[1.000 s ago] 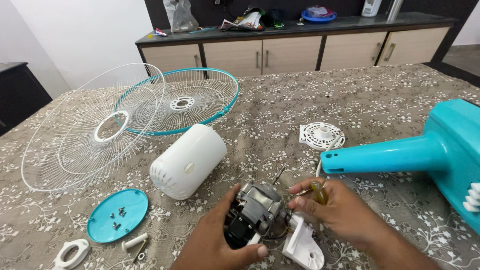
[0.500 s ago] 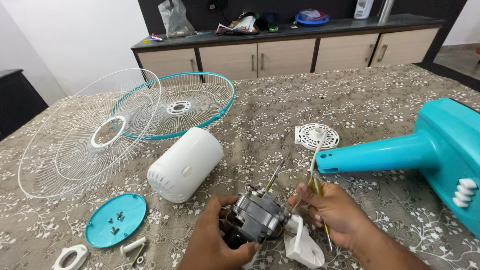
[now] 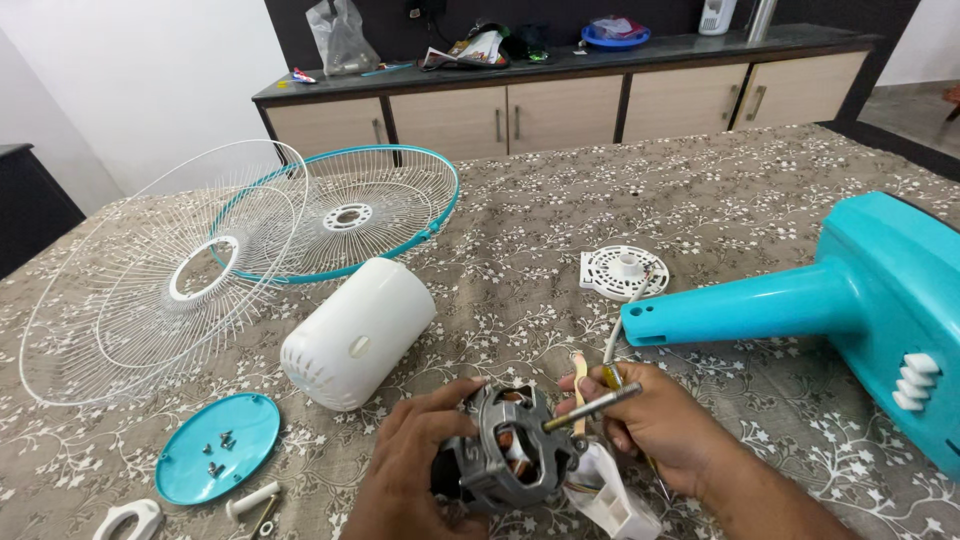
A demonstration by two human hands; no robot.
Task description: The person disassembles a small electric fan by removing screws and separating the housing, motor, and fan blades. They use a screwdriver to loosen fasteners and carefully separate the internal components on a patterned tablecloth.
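The fan motor (image 3: 510, 450), grey metal with copper windings and a steel shaft, sits low on the table (image 3: 700, 200); left hand (image 3: 415, 470) clasps its casing; right hand (image 3: 655, 425) pinches a yellow-handled screwdriver (image 3: 612, 378), tip hidden; both wrists cut off.

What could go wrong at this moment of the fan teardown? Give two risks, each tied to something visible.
The motor is lifted off the table between the left hand and right hand; its wires run to the white bracket and could strain or tear. The loose screws lie in the shallow teal cap near the table edge, so a knock could scatter them.
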